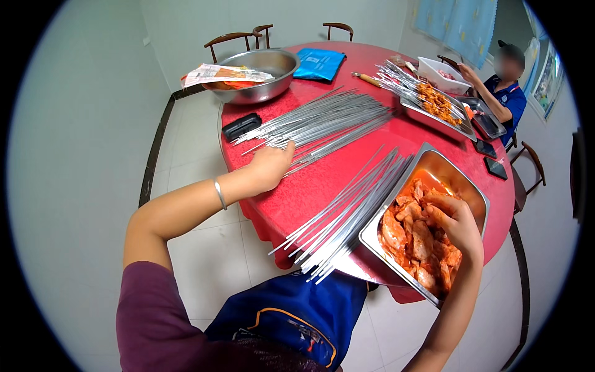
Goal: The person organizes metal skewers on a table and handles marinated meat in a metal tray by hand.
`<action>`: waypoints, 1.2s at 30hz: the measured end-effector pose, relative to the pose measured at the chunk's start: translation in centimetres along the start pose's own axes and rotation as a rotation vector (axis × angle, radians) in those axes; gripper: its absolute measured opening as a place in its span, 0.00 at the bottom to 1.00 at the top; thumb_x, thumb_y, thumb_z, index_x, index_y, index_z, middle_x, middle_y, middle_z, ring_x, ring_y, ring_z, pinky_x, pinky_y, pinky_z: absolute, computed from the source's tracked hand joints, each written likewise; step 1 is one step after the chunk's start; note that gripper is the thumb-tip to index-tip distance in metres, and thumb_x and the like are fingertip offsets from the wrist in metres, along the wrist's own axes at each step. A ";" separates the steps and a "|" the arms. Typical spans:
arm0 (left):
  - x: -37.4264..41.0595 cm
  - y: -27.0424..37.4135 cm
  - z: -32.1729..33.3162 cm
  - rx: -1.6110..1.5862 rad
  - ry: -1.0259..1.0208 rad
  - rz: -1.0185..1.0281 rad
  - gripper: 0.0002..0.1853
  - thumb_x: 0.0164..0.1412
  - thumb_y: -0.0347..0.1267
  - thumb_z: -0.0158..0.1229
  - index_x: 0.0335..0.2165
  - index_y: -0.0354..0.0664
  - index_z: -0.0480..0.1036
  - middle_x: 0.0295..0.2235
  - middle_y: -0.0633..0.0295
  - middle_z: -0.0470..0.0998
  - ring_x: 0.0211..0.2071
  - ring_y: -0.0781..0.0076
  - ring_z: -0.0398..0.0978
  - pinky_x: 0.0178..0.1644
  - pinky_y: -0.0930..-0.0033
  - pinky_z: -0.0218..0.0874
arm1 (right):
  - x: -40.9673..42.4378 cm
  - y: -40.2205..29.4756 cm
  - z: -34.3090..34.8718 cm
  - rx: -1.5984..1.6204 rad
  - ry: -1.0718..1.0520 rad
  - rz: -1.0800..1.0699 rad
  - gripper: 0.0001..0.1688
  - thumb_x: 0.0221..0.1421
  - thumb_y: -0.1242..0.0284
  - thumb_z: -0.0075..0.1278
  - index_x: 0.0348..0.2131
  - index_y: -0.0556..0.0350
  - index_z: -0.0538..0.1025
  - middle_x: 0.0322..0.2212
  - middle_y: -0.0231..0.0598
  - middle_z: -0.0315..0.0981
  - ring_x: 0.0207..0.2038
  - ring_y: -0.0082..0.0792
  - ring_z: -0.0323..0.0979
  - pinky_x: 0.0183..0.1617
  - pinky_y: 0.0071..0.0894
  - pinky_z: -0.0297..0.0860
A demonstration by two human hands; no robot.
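Observation:
My left hand [272, 168] reaches to the near edge of a wide pile of thin metal skewers [325, 116]. Its index finger lies against them; whether the curled fingers pinch one is hidden. On the other side, my right hand [458, 221] dips into a deep stainless steel tray [399, 276] of red marinated meat pieces [422, 239]. The thumb and fingers bend over the meat, and I cannot tell if they grip a piece. A second bundle of skewers [358, 209] leans along the tray's left rim, its near ends jutting past the table edge.
The round table [297, 209] has a red cloth. Around it are a steel bowl [260, 95] with packaging, a blue packet [320, 64], a black case [241, 126], a tray of loaded skewers [437, 104], a white tub [432, 67], phones [496, 168], and a seated person [506, 93].

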State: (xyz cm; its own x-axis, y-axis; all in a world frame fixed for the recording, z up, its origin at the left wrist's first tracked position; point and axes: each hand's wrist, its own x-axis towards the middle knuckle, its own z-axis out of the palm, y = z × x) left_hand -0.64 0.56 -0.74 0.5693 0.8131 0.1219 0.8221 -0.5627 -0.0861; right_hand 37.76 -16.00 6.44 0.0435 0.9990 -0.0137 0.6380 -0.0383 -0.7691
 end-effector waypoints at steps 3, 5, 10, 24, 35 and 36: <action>0.6 0.4 0.4 0.025 -0.002 -0.002 0.29 0.46 0.20 0.52 0.50 0.23 0.59 0.22 0.45 0.76 0.26 0.44 0.76 0.29 0.49 0.67 | 0.0 -0.1 0.0 -0.016 0.010 0.024 0.17 0.56 0.72 0.53 0.43 0.66 0.77 0.35 0.44 0.79 0.37 0.31 0.76 0.42 0.28 0.71; 0.9 0.2 0.3 -0.008 -0.018 -0.010 0.26 0.46 0.20 0.53 0.47 0.24 0.60 0.22 0.46 0.76 0.25 0.43 0.76 0.29 0.48 0.66 | 0.0 -0.2 0.0 -0.028 -0.002 -0.003 0.17 0.57 0.71 0.53 0.43 0.65 0.77 0.36 0.44 0.79 0.37 0.32 0.77 0.42 0.29 0.71; 0.5 -0.5 0.3 -0.037 0.008 0.002 0.22 0.47 0.21 0.54 0.44 0.27 0.61 0.23 0.45 0.77 0.28 0.43 0.77 0.30 0.49 0.68 | -0.1 -0.1 0.0 0.011 -0.017 -0.063 0.17 0.57 0.73 0.52 0.44 0.67 0.76 0.40 0.45 0.77 0.38 0.32 0.76 0.42 0.28 0.72; -3.7 -5.7 2.2 -0.730 0.013 -0.412 0.32 0.45 0.32 0.74 0.45 0.33 0.65 0.21 0.67 0.68 0.23 0.81 0.66 0.28 0.75 0.60 | 0.0 -0.2 0.1 0.013 -0.038 -0.055 0.16 0.59 0.75 0.51 0.44 0.71 0.75 0.40 0.42 0.75 0.38 0.28 0.75 0.40 0.25 0.74; -3.9 -5.3 2.4 -0.773 0.056 -0.458 0.31 0.46 0.40 0.73 0.40 0.36 0.64 0.23 0.65 0.69 0.25 0.76 0.67 0.29 0.71 0.61 | -0.4 -0.7 0.3 0.141 0.034 -0.006 0.15 0.56 0.74 0.53 0.42 0.67 0.77 0.32 0.44 0.79 0.35 0.29 0.76 0.39 0.27 0.71; -3.0 -4.9 2.1 -0.732 0.060 -0.432 0.31 0.46 0.41 0.73 0.40 0.36 0.64 0.23 0.64 0.69 0.25 0.74 0.68 0.30 0.70 0.61 | -0.4 -0.7 0.1 0.096 0.033 -0.015 0.15 0.57 0.74 0.53 0.42 0.67 0.77 0.32 0.43 0.79 0.35 0.28 0.75 0.38 0.27 0.71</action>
State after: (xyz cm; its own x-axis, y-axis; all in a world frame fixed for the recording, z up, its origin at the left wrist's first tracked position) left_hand -6.33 1.20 -2.78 0.1872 0.9810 0.0510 0.7492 -0.1762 0.6385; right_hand 37.21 -16.40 6.89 0.0606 0.9980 0.0182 0.5621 -0.0191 -0.8269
